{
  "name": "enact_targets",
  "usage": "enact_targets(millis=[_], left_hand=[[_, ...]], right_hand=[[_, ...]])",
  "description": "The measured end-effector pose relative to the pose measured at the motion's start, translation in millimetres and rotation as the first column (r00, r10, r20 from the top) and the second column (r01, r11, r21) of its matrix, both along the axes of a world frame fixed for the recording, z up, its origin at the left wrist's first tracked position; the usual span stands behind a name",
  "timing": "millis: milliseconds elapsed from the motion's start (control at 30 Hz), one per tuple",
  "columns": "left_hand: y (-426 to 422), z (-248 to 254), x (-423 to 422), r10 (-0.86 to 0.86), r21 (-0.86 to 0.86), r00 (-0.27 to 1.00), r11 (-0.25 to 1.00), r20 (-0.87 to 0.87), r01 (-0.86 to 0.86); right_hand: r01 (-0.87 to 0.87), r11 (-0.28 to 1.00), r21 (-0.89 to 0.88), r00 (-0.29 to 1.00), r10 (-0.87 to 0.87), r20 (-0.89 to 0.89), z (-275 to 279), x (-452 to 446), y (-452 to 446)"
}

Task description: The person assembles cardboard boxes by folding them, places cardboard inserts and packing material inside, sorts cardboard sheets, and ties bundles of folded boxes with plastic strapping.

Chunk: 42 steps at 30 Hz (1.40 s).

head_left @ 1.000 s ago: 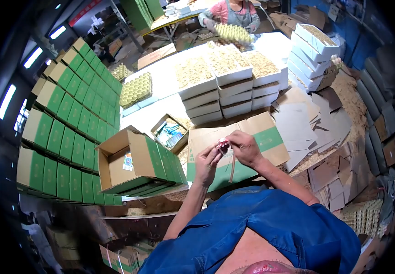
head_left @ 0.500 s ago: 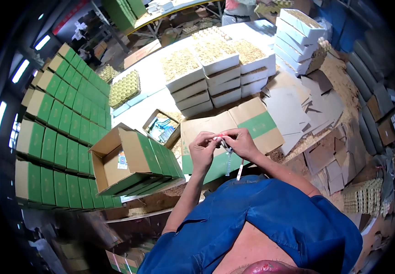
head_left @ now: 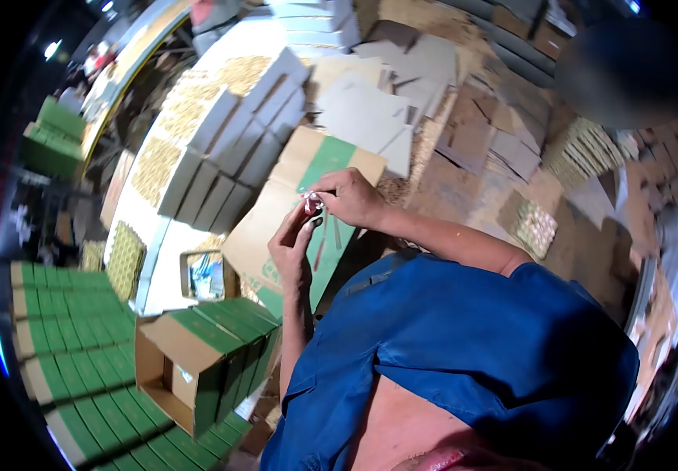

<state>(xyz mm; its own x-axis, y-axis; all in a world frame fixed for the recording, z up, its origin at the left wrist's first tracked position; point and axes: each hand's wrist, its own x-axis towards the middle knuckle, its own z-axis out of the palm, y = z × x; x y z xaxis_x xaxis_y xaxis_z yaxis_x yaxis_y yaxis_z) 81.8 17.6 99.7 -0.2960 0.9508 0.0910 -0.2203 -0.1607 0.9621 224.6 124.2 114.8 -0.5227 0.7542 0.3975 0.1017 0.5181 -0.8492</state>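
My left hand (head_left: 292, 239) and my right hand (head_left: 351, 199) meet in front of my chest, both closed with fingertips pinched together. Between them is a small red and silvery-white thing (head_left: 312, 204), too small and blurred to name. Thin strips seem to hang below the fingers, but they are hard to make out. Under the hands lies a flattened cardboard box (head_left: 264, 228), brown with a green band. Close to my left forearm, an open green-and-brown carton (head_left: 168, 357) lies on its side, with a small label inside it.
Rows of green cartons (head_left: 49, 330) are stacked at the left. Beyond the cardboard stand white foam boxes (head_left: 221, 149) with grainy filling on top. A small tray (head_left: 204, 276) holds blue-and-white items. Egg trays (head_left: 125, 259) and loose cardboard sheets (head_left: 370, 106) lie around.
My view has swung to the right, so the foam boxes and cartons appear turned and farther left. Both hands stay together at the small thing; the right hand now sits higher than the left.
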Motion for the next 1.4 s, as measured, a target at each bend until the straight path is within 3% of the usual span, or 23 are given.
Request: enact_targets(millis=[67, 100, 167, 233, 333, 400, 500, 567, 600, 633, 700, 767, 833, 900, 933, 967, 1100, 1167, 1200, 1233, 1267, 1367, 1400], left_hand=[[7, -9, 4, -0.017, 0.040, 0.992, 0.999, -0.126, 0.022], [14, -16, 5, -0.015, 0.065, 0.982, 0.997, -0.186, 0.028], [25, -34, 7, 0.012, 0.043, 0.999, 0.999, -0.043, -0.010], [32, -20, 22, 0.123, 0.004, 0.992, 0.992, -0.024, -0.123], [41, -19, 33, 0.148, -0.036, 0.985, 0.988, -0.091, -0.152], [46, -31, 30, 0.156, -0.053, 0.971, 0.984, -0.181, -0.168], [55, -51, 31, 0.053, -0.172, 0.990, 0.982, -0.128, -0.075], [65, -56, 42, 0.003, -0.254, 0.996, 0.967, -0.088, -0.026], [72, -57, 49, -0.043, -0.282, 0.999, 0.959, -0.013, 0.038], [81, -55, 62, -0.092, -0.314, 0.994, 0.943, 0.063, 0.107], [101, -48, 99, -0.135, -0.338, 0.991, 0.932, 0.008, 0.129], [124, -35, 138, -0.220, -0.289, 0.949, 0.915, 0.226, 0.281], [147, -24, 181, -0.190, -0.308, 0.967, 0.922, 0.171, 0.235], [180, -46, 195, -0.190, -0.352, 0.982, 0.920, -0.024, 0.170], [193, -53, 199, -0.209, -0.360, 0.976, 0.917, -0.062, 0.174], [207, -60, 206, -0.224, -0.359, 0.970, 0.916, -0.097, 0.176], [249, -74, 239, -0.204, -0.422, 0.959, 0.900, -0.197, 0.104], [253, -73, 254, -0.290, -0.434, 0.956, 0.867, -0.041, 0.244], [252, -64, 277, -0.318, -0.420, 0.947, 0.854, 0.048, 0.308], [252, -52, 300, -0.342, -0.396, 0.929, 0.841, 0.139, 0.369], [256, -45, 300, -0.498, -0.440, 0.850, 0.733, 0.172, 0.518], [264, -54, 311, -0.522, -0.457, 0.844, 0.726, 0.119, 0.514], [266, -54, 313, -0.509, -0.494, 0.857, 0.727, 0.077, 0.477]], right_hand=[[0.014, 1.000, 0.011, 0.997, -0.015, 0.073, -6, 12, -2], [0.027, 0.989, 0.148, 0.988, -0.049, 0.150, -11, 14, -5], [0.013, 0.998, 0.061, 0.998, -0.017, 0.067, -23, 14, -16], [-0.002, 0.998, 0.068, 0.999, -0.001, 0.047, -25, 18, -14], [-0.049, 0.999, 0.009, 0.995, 0.048, 0.082, -12, 30, -17], [-0.070, 0.985, -0.156, 0.990, 0.088, 0.106, -4, 38, -21], [-0.116, 0.992, -0.046, 0.993, 0.116, -0.017, -35, 49, 8], [-0.069, 0.977, 0.200, 0.986, 0.036, 0.165, -29, 79, 24], [-0.004, 0.963, 0.270, 0.996, -0.022, 0.092, -41, 89, 33], [-0.053, 0.973, 0.223, 0.981, 0.010, 0.192, -38, 108, 44], [0.006, 0.990, 0.139, 0.992, -0.023, 0.124, -40, 138, 68], [0.029, 0.998, 0.055, 0.999, -0.031, 0.036, -45, 170, 91], [0.055, 0.998, 0.008, 0.998, -0.055, -0.004, -39, 209, 105], [0.107, 0.988, -0.112, 0.992, -0.114, -0.059, -45, 232, 117], [0.106, 0.960, -0.259, 0.986, -0.134, -0.094, -47, 236, 123], [0.150, 0.980, -0.134, 0.989, -0.151, 0.008, -51, 247, 130], [0.158, 0.987, -0.010, 0.979, -0.158, -0.129, -54, 283, 140], [0.174, 0.980, 0.101, 0.975, -0.157, -0.156, -66, 303, 153], [0.137, 0.989, 0.054, 0.985, -0.131, -0.113, -81, 313, 165], [0.070, 0.997, -0.035, 0.997, -0.069, 0.038, -71, 337, 172], [0.124, 0.992, 0.013, 0.991, -0.124, 0.052, -75, 356, 175], [0.360, 0.910, 0.204, 0.929, -0.370, 0.007, -109, 395, 184], [0.336, 0.910, 0.245, 0.913, -0.378, 0.152, -114, 417, 188]])
